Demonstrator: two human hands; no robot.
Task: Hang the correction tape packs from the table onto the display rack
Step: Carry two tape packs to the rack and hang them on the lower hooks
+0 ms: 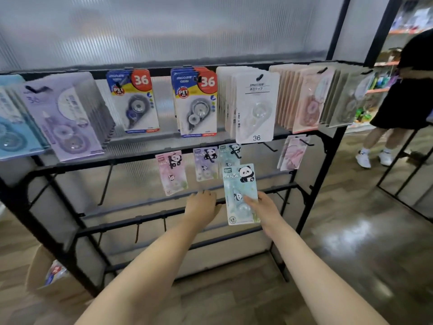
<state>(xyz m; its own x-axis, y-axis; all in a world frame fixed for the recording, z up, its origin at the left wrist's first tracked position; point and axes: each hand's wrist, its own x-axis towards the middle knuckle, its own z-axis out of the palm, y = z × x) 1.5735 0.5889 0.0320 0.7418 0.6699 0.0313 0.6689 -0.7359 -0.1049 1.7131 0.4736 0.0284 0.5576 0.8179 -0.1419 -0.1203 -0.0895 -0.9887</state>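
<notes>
My right hand [261, 206] grips a light blue panda correction tape pack [239, 184] by its lower right side, holding it upright in front of the black display rack [145, 222]. The pack's top sits just below a hook that carries another blue panda pack [228, 154]. Pink [172, 172] and purple [205, 164] panda packs hang to the left on the same rail. My left hand [202, 208] rests on the rail below, its fingers curled over the bar. No table is in view.
The top rail is crowded with hanging correction tape packs [199, 102]. Bare hooks [269, 146] stick out on the middle and lower rails. A cardboard box [54, 275] stands at the rack's lower left. A person [405, 90] stands at the right on the glossy floor.
</notes>
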